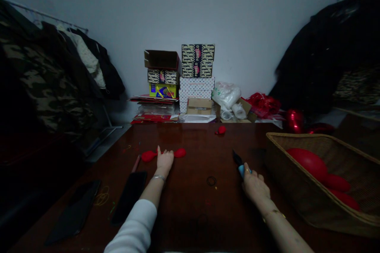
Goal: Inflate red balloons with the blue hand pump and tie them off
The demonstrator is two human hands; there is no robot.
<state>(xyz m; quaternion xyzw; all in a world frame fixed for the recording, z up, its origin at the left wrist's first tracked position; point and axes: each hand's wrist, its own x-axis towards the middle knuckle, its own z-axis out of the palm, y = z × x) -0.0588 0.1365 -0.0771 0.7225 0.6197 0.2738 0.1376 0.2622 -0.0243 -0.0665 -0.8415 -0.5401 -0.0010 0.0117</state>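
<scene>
My left hand [165,162] is near the middle-left of the table, its fingers closed over the middle of small red balloons [148,155]. A red bulb shows on each side of the hand; the part between is hidden under my fingers. On the right, my right hand [255,184] grips a tool with a light blue handle [241,170] and a dark, pointed end [237,158]. The dark end points away from me, toward the back; its exact kind is unclear. Another small red balloon [221,130] lies near the table's back edge.
A wicker basket [285,178] with red balloons [308,164] stands on the right. At left lie a phone [129,197], a dark tablet-like slab [74,211] and yellow rubber bands [102,196]. A black ring [211,181] lies mid-table. Boxes [197,61] are stacked behind.
</scene>
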